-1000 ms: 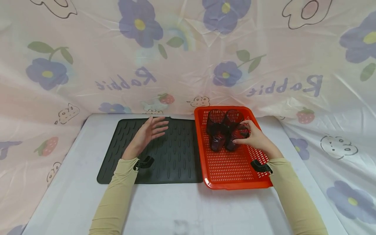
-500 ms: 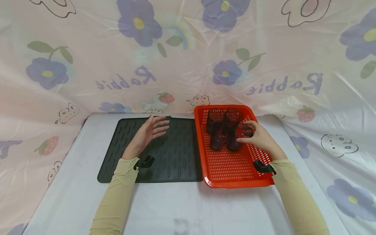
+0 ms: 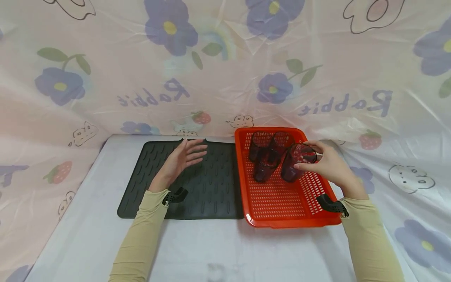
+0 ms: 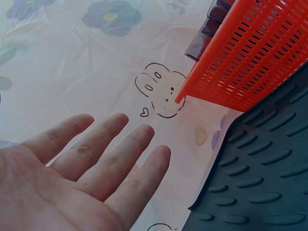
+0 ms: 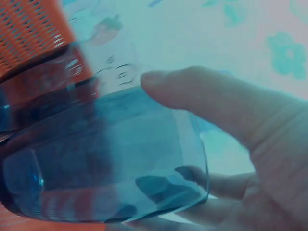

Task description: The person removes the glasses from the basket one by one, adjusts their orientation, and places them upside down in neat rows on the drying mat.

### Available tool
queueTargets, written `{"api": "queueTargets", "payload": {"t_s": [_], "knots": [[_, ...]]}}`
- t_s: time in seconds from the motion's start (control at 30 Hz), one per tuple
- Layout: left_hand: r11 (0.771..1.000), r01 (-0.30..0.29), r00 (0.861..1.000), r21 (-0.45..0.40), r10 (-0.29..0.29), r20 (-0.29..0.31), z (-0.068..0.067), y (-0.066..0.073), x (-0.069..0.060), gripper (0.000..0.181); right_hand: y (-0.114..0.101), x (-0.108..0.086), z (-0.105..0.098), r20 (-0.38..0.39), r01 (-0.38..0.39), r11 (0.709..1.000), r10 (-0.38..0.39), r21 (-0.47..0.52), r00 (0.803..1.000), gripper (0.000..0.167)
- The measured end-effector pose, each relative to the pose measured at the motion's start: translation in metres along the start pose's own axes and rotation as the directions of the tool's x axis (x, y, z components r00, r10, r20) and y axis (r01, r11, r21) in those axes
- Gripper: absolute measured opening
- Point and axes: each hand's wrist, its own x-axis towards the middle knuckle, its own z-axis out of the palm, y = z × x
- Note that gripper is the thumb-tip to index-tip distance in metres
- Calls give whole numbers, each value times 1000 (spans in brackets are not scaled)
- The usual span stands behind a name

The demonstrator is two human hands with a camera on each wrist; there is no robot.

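Observation:
My right hand [image 3: 328, 165] grips a dark purple see-through drinking glass [image 3: 291, 169] near its rim, thumb on one side and fingers on the other. In the right wrist view the glass [image 5: 139, 144] shows the fingers through its wall. Several similar glasses [image 3: 262, 168] stand close together at the back left of the red plastic basket [image 3: 275, 224]. Whether the held glass touches the basket floor cannot be made out. My left hand [image 3: 179, 161] hovers with outstretched fingers above a dark ridged mat [image 3: 208, 196], holding nothing; its palm [image 4: 53, 202] shows in the left wrist view.
The basket stands right beside the mat on a white-covered table [image 3: 197, 250]. A patterned plastic sheet [image 3: 225, 78] rises behind and on both sides. Black camera straps [image 3: 176, 195] circle the wrists.
My right hand has moved right with the glass, which now stands apart from the others and leans less against them. The left hand has hardly moved.

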Motion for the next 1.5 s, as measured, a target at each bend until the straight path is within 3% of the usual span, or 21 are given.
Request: {"api": "queueTargets", "payload": {"t_s": [0.2,0.6,0.9,1.23,1.5], "knots": [[1000,11,1000,-8,-11,7,2,-1,-4,56,-22,-8,-11,-35,35,999,-36,-14,999,77],[1000,9,999,5,-9,39,16,7,3,49,-69,-6,-23,-46,88,990,-83,108,995,68],[1000,0,996,21,-2,87,31,8,7,48,-89,6,-1,-40,115,961,-108,252,993,68],[1000,-11,989,18,9,148,49,8,11,49,-106,16,31,-26,157,879,-163,449,986,66],[997,72,990,8,-73,119,56,4,20,55,-111,24,58,-24,220,833,-241,508,970,64]]}}
